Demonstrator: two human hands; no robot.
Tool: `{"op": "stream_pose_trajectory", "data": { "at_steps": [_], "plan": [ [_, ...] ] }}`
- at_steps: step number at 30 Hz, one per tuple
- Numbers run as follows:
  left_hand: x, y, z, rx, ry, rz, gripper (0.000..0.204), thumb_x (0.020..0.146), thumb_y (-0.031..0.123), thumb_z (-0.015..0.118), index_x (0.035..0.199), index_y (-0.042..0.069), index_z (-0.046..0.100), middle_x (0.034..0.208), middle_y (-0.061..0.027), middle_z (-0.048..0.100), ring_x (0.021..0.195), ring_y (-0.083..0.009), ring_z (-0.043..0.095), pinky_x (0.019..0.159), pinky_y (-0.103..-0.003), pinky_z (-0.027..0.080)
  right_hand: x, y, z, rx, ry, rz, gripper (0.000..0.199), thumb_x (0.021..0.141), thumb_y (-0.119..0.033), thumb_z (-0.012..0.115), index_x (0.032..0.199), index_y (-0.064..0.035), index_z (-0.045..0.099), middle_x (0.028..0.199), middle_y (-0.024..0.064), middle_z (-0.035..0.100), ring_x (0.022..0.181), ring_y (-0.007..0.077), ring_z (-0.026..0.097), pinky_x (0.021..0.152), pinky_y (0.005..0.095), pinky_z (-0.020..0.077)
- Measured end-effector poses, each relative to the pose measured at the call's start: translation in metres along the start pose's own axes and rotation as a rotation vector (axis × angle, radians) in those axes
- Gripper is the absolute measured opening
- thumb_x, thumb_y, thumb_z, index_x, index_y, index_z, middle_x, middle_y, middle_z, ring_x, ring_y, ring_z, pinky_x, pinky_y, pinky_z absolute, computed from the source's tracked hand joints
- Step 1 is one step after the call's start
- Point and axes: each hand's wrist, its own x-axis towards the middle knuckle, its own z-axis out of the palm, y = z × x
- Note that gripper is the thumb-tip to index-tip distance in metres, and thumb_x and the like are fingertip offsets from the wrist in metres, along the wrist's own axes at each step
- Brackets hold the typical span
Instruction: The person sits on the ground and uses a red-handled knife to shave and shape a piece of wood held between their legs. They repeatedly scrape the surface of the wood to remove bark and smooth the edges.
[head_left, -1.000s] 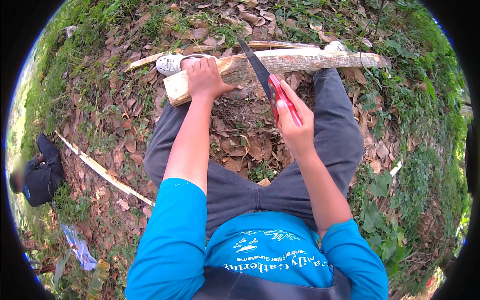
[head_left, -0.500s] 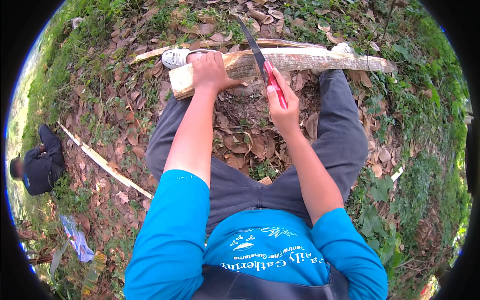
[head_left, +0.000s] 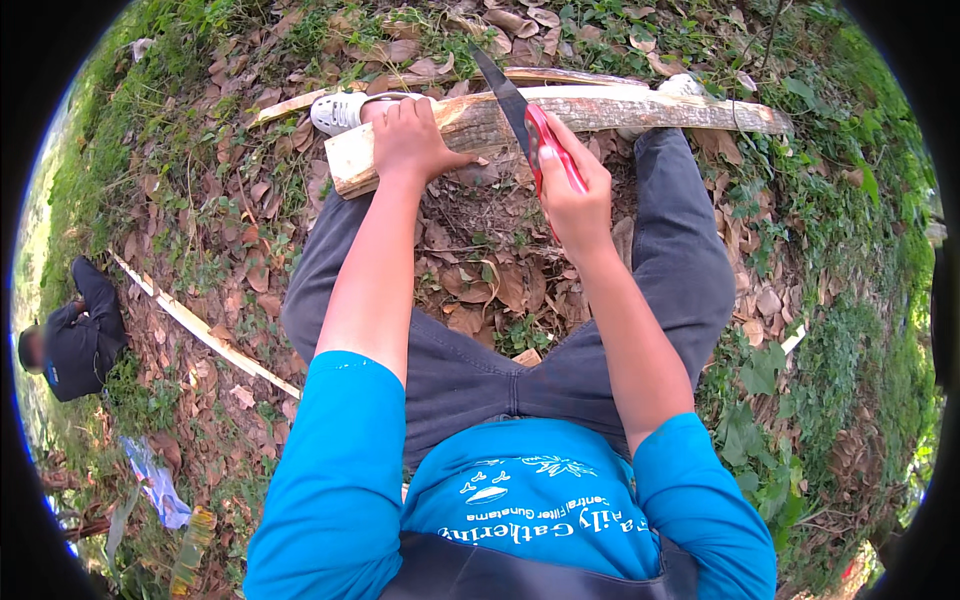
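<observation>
A long piece of timber (head_left: 640,112), rough grey bark on its side and pale cut wood on top and at the squared left end, lies crosswise in front of me. My left hand (head_left: 408,142) is wrapped over it near that end, thumb stuck out to the right. My right hand (head_left: 577,195) grips the red handle of a pruning saw (head_left: 506,95). The dark blade points up and to the left, crossing the timber's near middle. Whether its teeth touch the wood I cannot tell.
My legs are spread around the work, with a white clog (head_left: 338,112) by the timber's left end. Thin wooden strips lie behind it and at the left (head_left: 200,328). Dry leaves and green plants cover the ground. Another person (head_left: 80,340) sits far left, above a plastic bag (head_left: 158,485).
The saw has tilted and slid slightly down and left, with more of its red handle showing. My left hand keeps its hold on the timber. The whole view has shifted a little.
</observation>
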Motion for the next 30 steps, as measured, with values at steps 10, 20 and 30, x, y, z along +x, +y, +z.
{"op": "stream_pose_trajectory", "data": {
  "at_steps": [10, 20, 30],
  "plan": [
    [0.004, 0.010, -0.019, 0.027, -0.058, 0.018, 0.114, 0.063, 0.083, 0.083, 0.140, 0.003, 0.056, 0.136, -0.0109, 0.062, 0.135, -0.0259, 0.055, 0.117, -0.044, 0.036, 0.059, 0.044, 0.034, 0.050, 0.013, -0.166, 0.047, 0.102, -0.012, 0.066, 0.147, 0.0016, 0.061, 0.137, 0.0175, 0.071, 0.116, 0.0198, 0.070, 0.101, 0.0313, 0.0527],
    [-0.001, 0.007, -0.012, 0.043, -0.013, 0.032, 0.108, 0.063, 0.082, 0.083, 0.136, 0.006, 0.058, 0.129, -0.0086, 0.063, 0.127, -0.0250, 0.058, 0.110, -0.047, 0.042, -0.129, -0.064, -0.079, 0.058, -0.037, 0.266, 0.050, 0.106, -0.011, 0.063, 0.154, 0.0011, 0.054, 0.137, 0.0124, 0.069, 0.112, 0.0130, 0.066, 0.100, 0.0274, 0.0507],
    [0.001, 0.004, 0.004, -0.029, 0.086, 0.039, 0.102, 0.058, 0.078, 0.089, 0.126, 0.007, 0.064, 0.120, -0.0082, 0.067, 0.120, -0.0252, 0.062, 0.107, -0.044, 0.044, 0.046, 0.004, 0.010, 0.081, 0.015, 0.107, 0.045, 0.103, -0.012, 0.065, 0.145, 0.0031, 0.063, 0.116, 0.0109, 0.068, 0.098, 0.0133, 0.063, 0.085, 0.0275, 0.0487]
  ]
}}
